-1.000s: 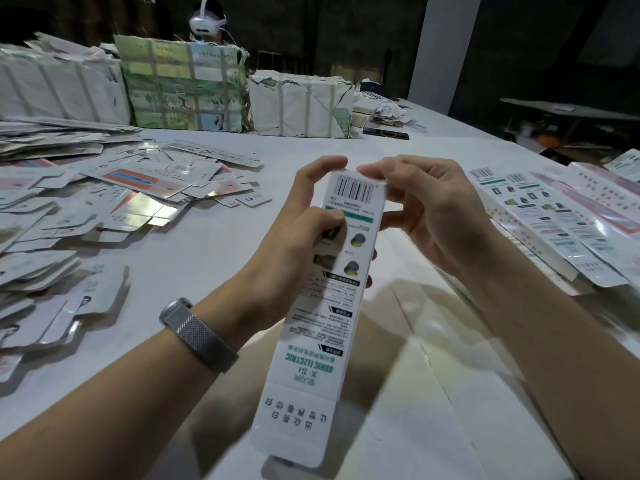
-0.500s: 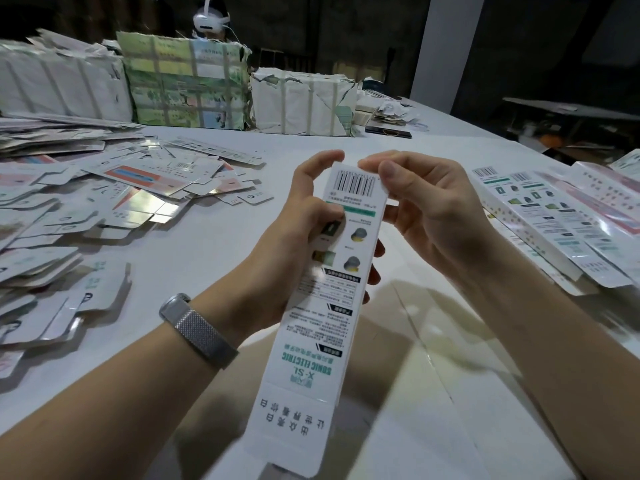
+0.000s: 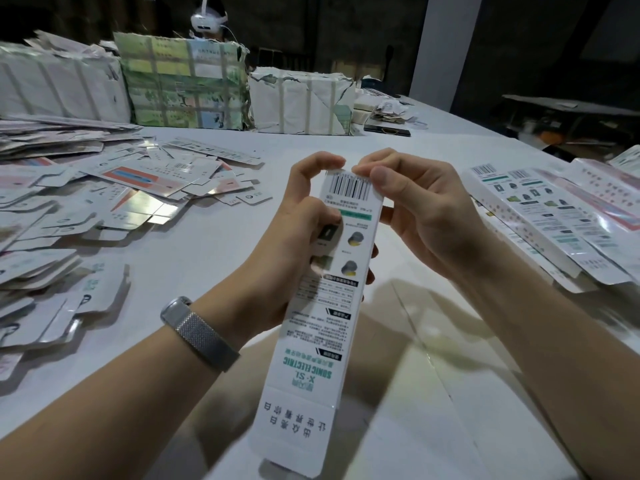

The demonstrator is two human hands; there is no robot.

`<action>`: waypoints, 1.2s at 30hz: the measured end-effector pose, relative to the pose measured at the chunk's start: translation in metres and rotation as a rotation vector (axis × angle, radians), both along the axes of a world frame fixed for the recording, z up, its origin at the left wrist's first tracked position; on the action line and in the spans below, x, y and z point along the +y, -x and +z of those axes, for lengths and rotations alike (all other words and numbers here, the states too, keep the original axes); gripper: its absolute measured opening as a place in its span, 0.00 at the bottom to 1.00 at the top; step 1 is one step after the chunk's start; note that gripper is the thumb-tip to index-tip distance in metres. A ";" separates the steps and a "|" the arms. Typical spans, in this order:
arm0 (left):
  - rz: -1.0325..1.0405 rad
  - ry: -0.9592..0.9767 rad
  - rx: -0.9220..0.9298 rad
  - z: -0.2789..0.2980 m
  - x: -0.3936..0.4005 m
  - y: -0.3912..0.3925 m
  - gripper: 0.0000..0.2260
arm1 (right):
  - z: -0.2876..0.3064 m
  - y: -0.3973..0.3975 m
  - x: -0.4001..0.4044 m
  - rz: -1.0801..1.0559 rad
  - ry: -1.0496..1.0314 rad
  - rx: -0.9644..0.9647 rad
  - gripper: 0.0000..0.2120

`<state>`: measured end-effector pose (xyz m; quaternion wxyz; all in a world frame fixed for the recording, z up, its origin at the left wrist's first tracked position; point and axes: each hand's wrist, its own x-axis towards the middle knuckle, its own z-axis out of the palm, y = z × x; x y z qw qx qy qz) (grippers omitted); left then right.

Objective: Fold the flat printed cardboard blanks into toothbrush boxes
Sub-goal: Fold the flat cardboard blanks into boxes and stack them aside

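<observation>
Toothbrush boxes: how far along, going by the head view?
Done: finished boxes lie stacked at right. In hand: one box, left hand gripping its body, right hand pinching the barcode end; near flap not yet tucked. Left: a large pile of flat blanks.

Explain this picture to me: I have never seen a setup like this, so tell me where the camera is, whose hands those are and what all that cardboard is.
There is no machine here. The one picture comes from a camera worn on a person's head, looking forward and down, so both arms are that person's own. The left hand, with a metal watch band on its wrist, grips a long white printed box around its upper part. The right hand pinches the far end by the barcode, where both hands' fingertips meet. On the white table lie flat blanks scattered at the left, a neater row of blanks at the right, and wrapped bundles at the back. Another person wearing a headset sits behind them.
</observation>
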<state>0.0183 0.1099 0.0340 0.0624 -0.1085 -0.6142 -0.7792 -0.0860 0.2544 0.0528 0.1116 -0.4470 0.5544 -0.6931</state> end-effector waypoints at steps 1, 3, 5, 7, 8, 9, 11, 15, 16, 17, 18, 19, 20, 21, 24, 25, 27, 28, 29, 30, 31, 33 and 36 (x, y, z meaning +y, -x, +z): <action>0.002 -0.011 0.001 0.000 0.000 0.001 0.18 | -0.001 0.000 -0.001 -0.004 -0.004 -0.008 0.14; 0.007 -0.034 -0.001 -0.001 0.000 0.003 0.17 | -0.002 -0.001 -0.002 -0.048 -0.027 -0.002 0.12; 0.021 -0.062 -0.002 -0.002 0.001 0.005 0.17 | -0.004 -0.003 -0.005 -0.135 -0.060 0.025 0.11; 0.081 -0.061 0.002 -0.003 0.002 0.008 0.17 | -0.008 -0.006 -0.009 -0.235 -0.073 0.027 0.10; 0.125 -0.034 0.005 -0.004 0.003 0.009 0.18 | -0.009 -0.008 -0.011 -0.282 -0.074 0.020 0.09; 0.167 -0.003 0.010 -0.004 0.004 0.011 0.19 | -0.010 -0.009 -0.013 -0.311 -0.067 -0.005 0.09; 0.210 0.033 0.029 -0.005 0.005 0.013 0.20 | -0.010 -0.012 -0.016 -0.296 -0.028 -0.102 0.10; 0.186 -0.013 0.076 -0.007 0.005 0.014 0.19 | -0.007 -0.015 -0.017 -0.216 -0.006 -0.202 0.12; 0.176 -0.047 0.069 -0.006 0.006 0.015 0.20 | -0.007 -0.016 -0.017 -0.218 -0.050 -0.164 0.12; 0.170 -0.091 0.074 -0.005 0.006 0.016 0.21 | -0.007 -0.018 -0.017 -0.247 -0.123 -0.085 0.14; 0.167 -0.138 0.089 -0.005 0.005 0.017 0.21 | -0.007 -0.019 -0.017 -0.293 -0.214 0.022 0.20; 0.162 -0.180 0.100 -0.005 0.005 0.017 0.21 | -0.006 -0.021 -0.017 -0.338 -0.305 0.117 0.26; 0.142 -0.204 0.105 -0.006 0.004 0.017 0.22 | -0.005 -0.022 -0.017 -0.373 -0.385 0.172 0.33; 0.112 -0.207 0.103 -0.008 0.002 0.016 0.23 | -0.003 -0.022 -0.016 -0.383 -0.448 0.178 0.38; 0.005 -0.249 0.136 -0.011 -0.003 0.016 0.28 | 0.005 -0.023 -0.010 -0.311 -0.578 0.103 0.46; -0.055 -0.297 0.146 -0.013 -0.005 0.015 0.29 | 0.008 -0.024 -0.008 -0.309 -0.607 0.103 0.46; -0.148 -0.310 0.147 -0.015 -0.006 0.011 0.32 | 0.010 -0.024 -0.005 -0.363 -0.621 0.152 0.43; -0.159 -0.282 0.141 -0.013 -0.003 0.011 0.35 | 0.011 -0.024 -0.005 -0.402 -0.625 0.190 0.42; -0.145 -0.255 0.144 -0.010 0.001 0.010 0.36 | 0.010 -0.025 -0.006 -0.425 -0.637 0.220 0.42; -0.110 -0.218 0.139 -0.005 0.007 0.014 0.33 | 0.009 -0.025 -0.007 -0.430 -0.655 0.239 0.43; -0.069 -0.212 0.143 -0.004 0.009 0.016 0.23 | 0.008 -0.026 -0.008 -0.424 -0.678 0.256 0.44; -0.021 -0.263 0.152 -0.005 0.009 0.014 0.09 | 0.009 -0.027 -0.007 -0.429 -0.708 0.292 0.45; 0.007 -0.151 0.143 -0.020 -0.002 0.027 0.35 | 0.032 -0.019 0.013 -0.558 -0.607 0.250 0.44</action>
